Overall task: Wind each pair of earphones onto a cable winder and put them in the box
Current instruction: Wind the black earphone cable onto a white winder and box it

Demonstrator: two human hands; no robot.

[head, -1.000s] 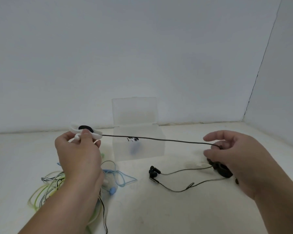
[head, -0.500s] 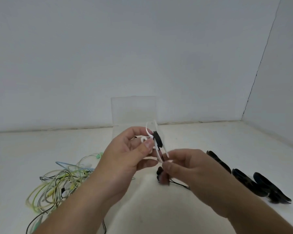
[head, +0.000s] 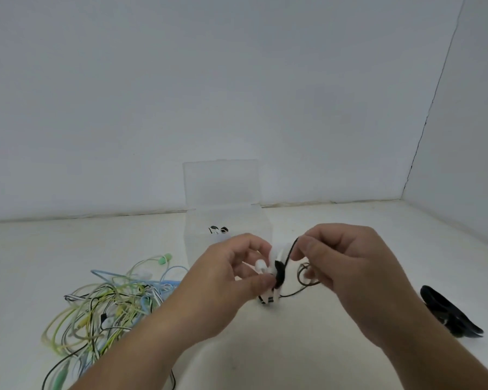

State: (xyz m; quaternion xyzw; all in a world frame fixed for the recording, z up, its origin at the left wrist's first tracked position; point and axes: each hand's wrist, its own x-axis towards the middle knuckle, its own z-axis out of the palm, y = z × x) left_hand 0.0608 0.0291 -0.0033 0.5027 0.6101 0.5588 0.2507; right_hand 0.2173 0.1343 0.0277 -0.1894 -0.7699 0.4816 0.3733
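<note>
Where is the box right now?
Head view, centre: the box stands open just behind the left hand and right hand, right of the tangled earphones.

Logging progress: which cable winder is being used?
The white winder in the left hand, black cable around it; the black winders lie unheld at right.

Staged tabletop work booth, of the kind built for recording a manual task: plain white back wall (head: 237, 80) meets white side wall (head: 476, 136) at a dark, slanting seam (head: 428, 114); both panels stand on a pale matte tabletop (head: 321, 356); a thin uneven joint (head: 293, 204) runs along the back wall's base; sorting stock is laid out in groups: tangled coloured earphones (head: 104, 302) at left, clear box (head: 223, 192) with raised lid at centre, black cable winders (head: 448, 313) at right.
</note>
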